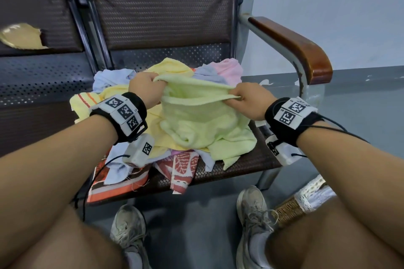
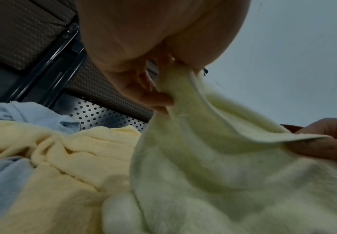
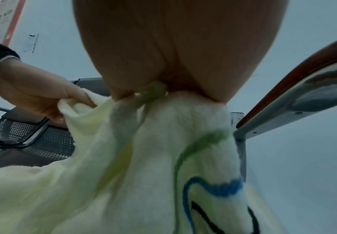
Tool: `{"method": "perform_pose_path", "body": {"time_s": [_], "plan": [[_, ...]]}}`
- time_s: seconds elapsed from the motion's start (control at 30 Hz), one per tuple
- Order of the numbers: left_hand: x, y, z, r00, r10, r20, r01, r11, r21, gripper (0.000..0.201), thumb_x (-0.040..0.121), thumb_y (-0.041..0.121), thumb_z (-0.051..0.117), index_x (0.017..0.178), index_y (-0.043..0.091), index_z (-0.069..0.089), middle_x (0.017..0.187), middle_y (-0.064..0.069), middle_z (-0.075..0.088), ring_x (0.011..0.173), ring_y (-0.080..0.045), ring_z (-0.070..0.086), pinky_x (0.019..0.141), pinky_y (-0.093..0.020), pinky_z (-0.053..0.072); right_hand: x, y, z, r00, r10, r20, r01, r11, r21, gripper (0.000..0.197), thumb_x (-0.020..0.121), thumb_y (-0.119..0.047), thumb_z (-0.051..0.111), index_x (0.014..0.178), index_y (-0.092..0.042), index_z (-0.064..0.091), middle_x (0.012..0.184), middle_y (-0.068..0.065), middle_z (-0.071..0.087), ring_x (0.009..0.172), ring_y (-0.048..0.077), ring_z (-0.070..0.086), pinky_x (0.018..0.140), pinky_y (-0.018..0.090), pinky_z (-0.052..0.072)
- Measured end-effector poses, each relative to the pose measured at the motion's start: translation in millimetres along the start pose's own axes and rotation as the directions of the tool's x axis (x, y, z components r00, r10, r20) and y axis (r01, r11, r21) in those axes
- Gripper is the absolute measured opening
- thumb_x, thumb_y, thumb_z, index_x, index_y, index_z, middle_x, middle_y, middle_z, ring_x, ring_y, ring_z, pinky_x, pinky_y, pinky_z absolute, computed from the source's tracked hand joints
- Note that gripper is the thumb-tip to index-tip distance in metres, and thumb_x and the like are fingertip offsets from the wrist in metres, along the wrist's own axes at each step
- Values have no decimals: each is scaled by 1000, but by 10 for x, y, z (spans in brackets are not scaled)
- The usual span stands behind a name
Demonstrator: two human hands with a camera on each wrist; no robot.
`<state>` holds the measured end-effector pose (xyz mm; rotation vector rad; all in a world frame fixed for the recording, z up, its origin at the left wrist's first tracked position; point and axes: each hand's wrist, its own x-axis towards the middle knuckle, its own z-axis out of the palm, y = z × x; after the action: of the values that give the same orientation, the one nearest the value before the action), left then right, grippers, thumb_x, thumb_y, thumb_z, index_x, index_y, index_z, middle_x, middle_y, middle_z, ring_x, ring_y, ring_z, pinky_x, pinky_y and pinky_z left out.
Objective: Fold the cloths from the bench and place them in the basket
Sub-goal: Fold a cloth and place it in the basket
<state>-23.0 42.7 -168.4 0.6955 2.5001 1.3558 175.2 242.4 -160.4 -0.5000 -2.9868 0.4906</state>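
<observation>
A pale green cloth (image 1: 201, 120) hangs between both hands above the pile of cloths (image 1: 135, 129) on the bench seat (image 1: 247, 159). My left hand (image 1: 145, 86) pinches its upper left edge, and my right hand (image 1: 249, 99) pinches the upper right edge. The left wrist view shows the green cloth (image 2: 213, 158) gripped by my left hand (image 2: 153, 88) over a yellow cloth (image 2: 79, 158). In the right wrist view the green cloth (image 3: 163, 166) bears a blue and black stitched motif, and my right hand (image 3: 163, 88) clamps it. A woven basket (image 1: 290, 209) stands on the floor at lower right.
The bench's wooden armrest (image 1: 306, 46) rises to the right of the pile. The backrest (image 1: 161, 11) stands behind it. A second seat (image 1: 32, 76) lies to the left. My shoes (image 1: 253, 220) are on the grey floor in front of the bench.
</observation>
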Motion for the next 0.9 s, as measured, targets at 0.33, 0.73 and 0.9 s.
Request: {"method": "perform_pose_path", "body": {"time_s": [0.33, 0.73, 0.9], "plan": [[122, -153, -199, 946, -318, -63, 282, 903, -323, 32, 98, 4, 36, 98, 15, 66, 110, -19, 63, 83, -37, 67, 64, -44, 60, -33, 49, -24, 996, 72, 48, -78, 986, 144, 59, 94, -49, 60, 48, -17, 40, 42, -7, 42, 39, 7, 41, 48, 27, 33], [249, -333, -267, 949, -313, -39, 298, 931, -208, 21, 94, 22, 53, 89, 8, 68, 74, -10, 70, 50, -18, 70, 46, -25, 54, -116, 108, -34, 994, 106, -5, -106, 991, 87, 53, 95, -42, 59, 66, 2, 56, 63, 15, 57, 62, 27, 54, 57, 33, 37], [229, -269, -257, 915, -404, -12, 335, 775, -536, 30, 100, 4, 44, 122, 4, 65, 105, -25, 62, 70, -38, 66, 56, -40, 61, -95, 131, -28, 988, 144, -58, -137, 984, 112, 49, 94, -44, 61, 63, -5, 61, 52, 0, 51, 53, 16, 49, 53, 28, 37]]}}
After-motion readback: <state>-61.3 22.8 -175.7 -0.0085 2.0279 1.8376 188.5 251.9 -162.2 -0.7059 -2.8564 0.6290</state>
